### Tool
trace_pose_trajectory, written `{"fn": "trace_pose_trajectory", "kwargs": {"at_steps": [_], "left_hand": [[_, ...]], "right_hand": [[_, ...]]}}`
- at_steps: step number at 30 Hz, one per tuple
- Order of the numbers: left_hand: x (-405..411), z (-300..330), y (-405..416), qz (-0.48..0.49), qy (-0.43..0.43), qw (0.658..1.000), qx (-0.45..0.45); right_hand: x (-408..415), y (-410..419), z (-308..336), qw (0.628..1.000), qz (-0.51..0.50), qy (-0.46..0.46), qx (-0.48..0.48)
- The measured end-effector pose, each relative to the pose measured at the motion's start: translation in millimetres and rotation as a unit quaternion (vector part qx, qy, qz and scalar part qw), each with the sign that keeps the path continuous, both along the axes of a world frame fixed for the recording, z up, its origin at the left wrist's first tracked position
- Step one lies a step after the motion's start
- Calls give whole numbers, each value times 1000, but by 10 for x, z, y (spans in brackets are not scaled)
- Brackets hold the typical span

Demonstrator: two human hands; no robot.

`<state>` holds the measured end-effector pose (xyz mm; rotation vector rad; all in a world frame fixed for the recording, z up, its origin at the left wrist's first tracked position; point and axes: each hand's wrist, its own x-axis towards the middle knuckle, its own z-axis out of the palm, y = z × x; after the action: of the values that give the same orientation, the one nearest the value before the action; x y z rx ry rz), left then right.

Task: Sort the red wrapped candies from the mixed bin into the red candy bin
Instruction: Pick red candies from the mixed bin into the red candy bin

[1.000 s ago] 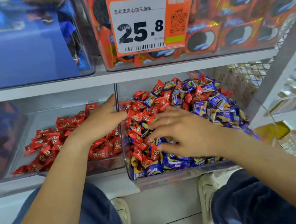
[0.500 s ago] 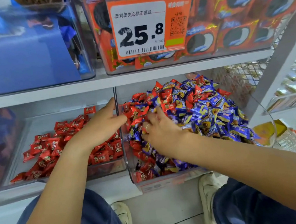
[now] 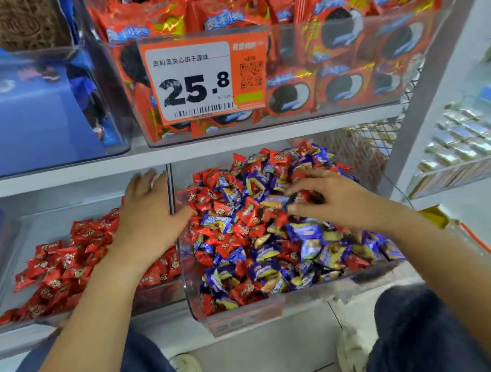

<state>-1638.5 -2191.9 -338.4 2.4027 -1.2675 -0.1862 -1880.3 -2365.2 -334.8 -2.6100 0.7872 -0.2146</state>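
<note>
The clear mixed bin [image 3: 250,315] holds a heap of red candies [image 3: 223,243] and blue-and-yellow candies [image 3: 305,231]. To its left the red candy bin [image 3: 44,224] holds a loose layer of red candies [image 3: 63,268]. My left hand [image 3: 148,216] hovers over the red bin's right side by the divider, fingers straight and spread, holding nothing. My right hand [image 3: 338,199] lies on top of the mixed heap, with thumb and fingers curled round a red candy [image 3: 309,196].
Above, a clear bin of orange cookie packs [image 3: 331,66] carries a price tag [image 3: 198,82] reading 25.8. A blue-filled bin [image 3: 30,116] sits upper left. A white upright post [image 3: 428,102] and wire baskets [image 3: 462,147] stand to the right. My knees and shoes are below.
My right hand has moved right across the mixed heap, from its left part to the middle. My left hand has stretched its fingers out over the red bin.
</note>
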Motion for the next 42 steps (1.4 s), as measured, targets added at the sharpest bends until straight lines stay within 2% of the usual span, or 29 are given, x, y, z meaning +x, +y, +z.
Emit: {"fn": "trace_pose_trajectory", "kwargs": {"at_steps": [2,6,8,16,19,21,23,25,28,31,35,38,42], "left_hand": [[-112,4,-26,-26,-26,999,-41],[-370,64,-184,-129,-21,989,-72],[-513,127,-310,-174,-12,983,-64],[-855,171,-955,-238,-27,971,16],[-944,86,-1093,-258,-10,966,14],[-991,30,-1147,-265,-13,964,23],[-1018,-6,-1172,-262,-40,964,32],[-1009,-29,-1162,-243,-43,969,22],[-952,-23,-1099,-216,0,976,-7],[-896,54,-1045,-202,11,979,-38],[-847,125,-984,-177,10,984,-8],[-867,121,-943,-157,8,987,29],[-964,136,-883,-194,-52,976,88]], "right_hand": [[-102,-87,90,997,10,-55,48],[-247,-213,238,984,-56,-148,78],[-307,-274,274,983,-82,-141,87],[-306,-294,124,993,-101,-63,-24],[-291,-277,82,995,-88,-48,-17],[-264,-230,46,997,-59,-38,-14],[-217,-188,-29,997,-49,-1,-55],[-188,-166,-77,995,-58,-2,-79],[-240,-202,-59,989,-106,-85,-63],[-363,-268,51,971,-170,-166,13],[-472,-280,88,964,-190,-180,35],[-445,-229,84,969,-213,-126,17],[-344,-222,59,970,-236,-36,-54]]}}
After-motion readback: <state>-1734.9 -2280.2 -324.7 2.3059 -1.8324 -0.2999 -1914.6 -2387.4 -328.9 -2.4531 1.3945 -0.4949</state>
